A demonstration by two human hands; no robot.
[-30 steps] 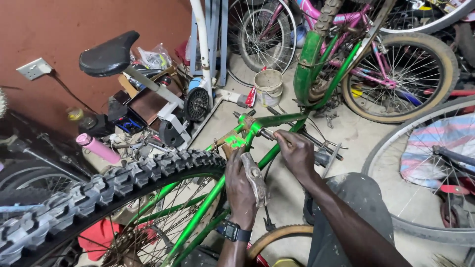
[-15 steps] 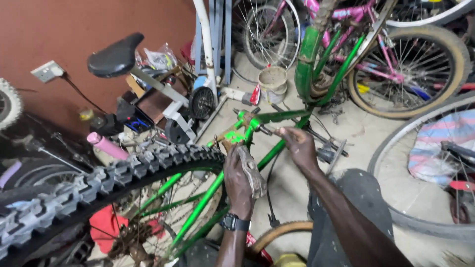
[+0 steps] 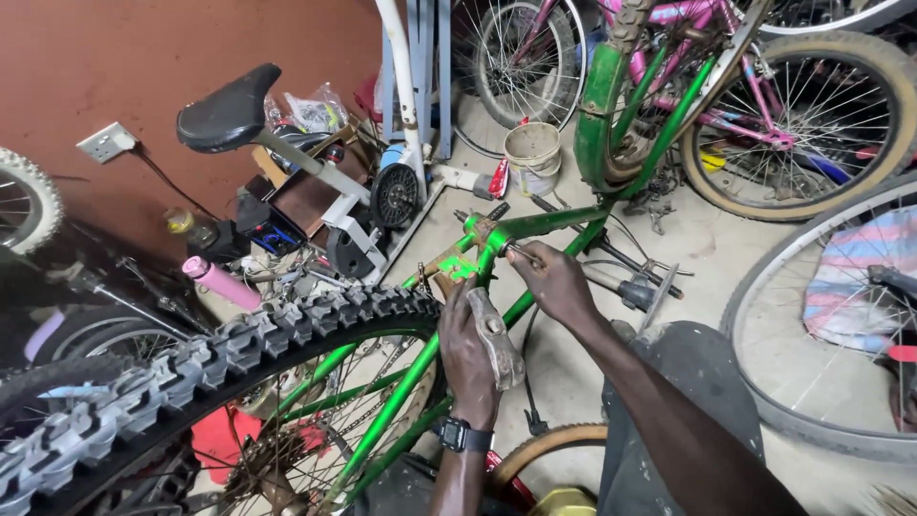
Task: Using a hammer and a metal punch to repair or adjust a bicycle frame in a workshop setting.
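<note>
Far off to the left of your left hand, a knobby black tyre (image 3: 191, 368) arcs across the lower corner, and above it a black saddle (image 3: 229, 107) stands on its post before the red-brown wall (image 3: 115, 57). A pink grip (image 3: 220, 282) lies among the clutter below that saddle. Your left hand (image 3: 470, 358) is clenched around a grey metal hammer (image 3: 497, 336), whose head points up toward the green bicycle frame (image 3: 535, 226) just above your knuckles; a black wristwatch (image 3: 465, 438) sits on that wrist. Just to the right and a little higher, your right hand (image 3: 554, 282) is closed on a thin metal tool (image 3: 523, 252), its tip set against the frame's tube close to the bright green joint, so the two hands are near each other with the frame tube between them. Beyond your right hand a small white bucket (image 3: 533, 158) rests on the concrete floor (image 3: 726, 248). Farther right, a tan-walled wheel (image 3: 888, 115) leans with a pink frame (image 3: 755, 86) across it, and a bare rim (image 3: 764, 287) curves beside your forearm.
</note>
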